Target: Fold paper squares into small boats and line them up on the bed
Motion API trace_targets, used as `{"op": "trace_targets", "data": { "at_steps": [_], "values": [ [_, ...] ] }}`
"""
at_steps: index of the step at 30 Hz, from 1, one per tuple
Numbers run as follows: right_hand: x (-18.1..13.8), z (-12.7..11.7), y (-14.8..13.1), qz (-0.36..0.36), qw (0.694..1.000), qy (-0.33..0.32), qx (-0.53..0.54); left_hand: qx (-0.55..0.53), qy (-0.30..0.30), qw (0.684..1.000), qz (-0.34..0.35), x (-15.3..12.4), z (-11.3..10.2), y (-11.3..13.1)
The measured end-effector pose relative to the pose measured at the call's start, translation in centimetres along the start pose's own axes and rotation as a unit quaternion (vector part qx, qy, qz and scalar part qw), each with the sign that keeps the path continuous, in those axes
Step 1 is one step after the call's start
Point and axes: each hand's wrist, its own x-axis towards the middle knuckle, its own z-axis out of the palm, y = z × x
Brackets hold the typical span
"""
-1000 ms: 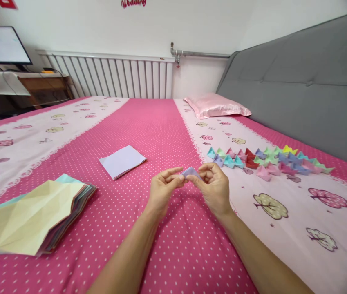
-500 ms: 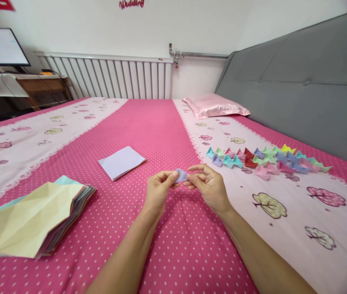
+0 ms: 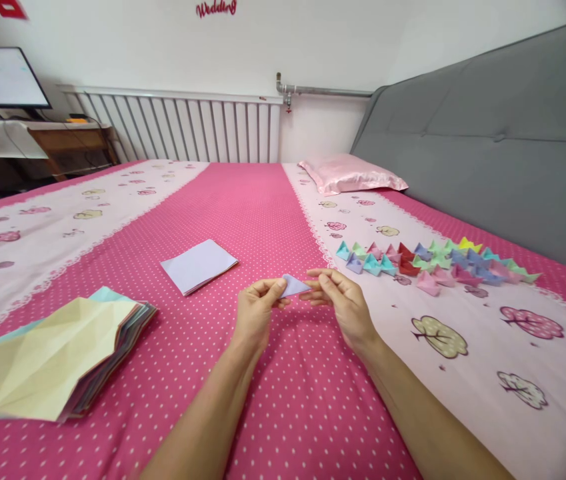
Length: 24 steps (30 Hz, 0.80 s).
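Lilac paper (image 3: 293,287) showed more triangular than earlier, left hand (image 3: 257,308) pinching its hidden end, right hand (image 3: 345,301) opened, contact unclear.

Two hands (image 3: 253,313), one folded paper (image 3: 293,287)
Two paper stacks (image 3: 199,265), one pillow (image 3: 353,174), one monitor (image 3: 3,77), one radiator (image 3: 197,127); over twenty boats (image 3: 429,283), too crowded for exact counting.

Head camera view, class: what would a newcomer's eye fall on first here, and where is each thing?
Probably the bright cluster of small, boat-like paper folds on the bed's pale printed band at right. Next, at the centre, the left hand pinches a lilac folded paper, its tip pointing toward the right hand. At lower left, a thick stack of creased papers stands out against the dotted pink bedspread.
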Motion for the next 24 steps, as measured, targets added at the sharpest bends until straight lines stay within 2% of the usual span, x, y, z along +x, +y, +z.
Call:
{"op": "trace_targets", "data": {
  "at_steps": [4, 6, 10, 17, 24],
  "values": [
    [-0.1, 0.0, 0.1, -0.073, 0.996, -0.001, -0.048, 0.032, -0.005, 0.999, 0.007, -0.2, 0.1, 0.3],
    [-0.1, 0.0, 0.3, -0.084, 0.995, -0.015, -0.057, 0.063, -0.016, 0.998, 0.012, -0.4, 0.2, 0.4],
    [0.0, 0.2, 0.8, -0.041, 0.998, -0.022, -0.039, 0.079, -0.060, 0.995, 0.006, -0.7, 0.4, 0.5],
    [0.0, 0.4, 1.0, 0.076, 0.993, 0.036, 0.081, 0.033, -0.121, 0.992, 0.009, -0.7, 0.7, 0.0],
    [-0.1, 0.9, 1.2, 0.112, 0.986, 0.022, 0.121, 0.060, -0.107, 0.992, 0.023, -0.3, 0.7, -0.6]
  ]
}}
